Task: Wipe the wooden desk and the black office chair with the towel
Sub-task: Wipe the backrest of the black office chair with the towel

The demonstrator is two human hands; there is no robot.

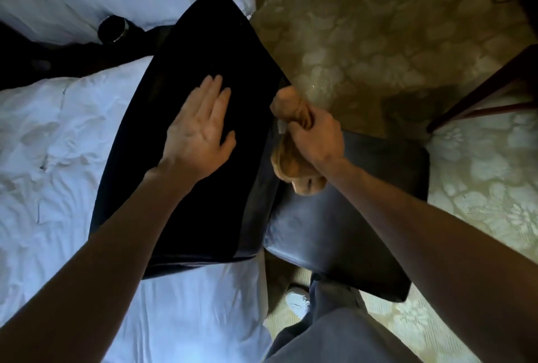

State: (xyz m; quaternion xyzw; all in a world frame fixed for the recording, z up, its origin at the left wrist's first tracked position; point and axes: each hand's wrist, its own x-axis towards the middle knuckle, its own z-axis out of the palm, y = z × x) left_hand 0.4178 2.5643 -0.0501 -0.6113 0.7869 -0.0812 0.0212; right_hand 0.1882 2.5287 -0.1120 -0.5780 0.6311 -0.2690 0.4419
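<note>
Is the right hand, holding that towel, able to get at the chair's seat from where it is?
Probably yes. The right hand grips the towel right at the seam where the backrest meets the seat, and nothing shows between towel and seat.

Black chair [203, 188], tan towel [291, 164], white bedding [43, 144], olive floral-patterned carpet [364, 27]

Black office chair [218, 217] beside bed, backrest toward it; tan towel [288, 170] bunched, touching chair at seat-backrest junction.
</note>
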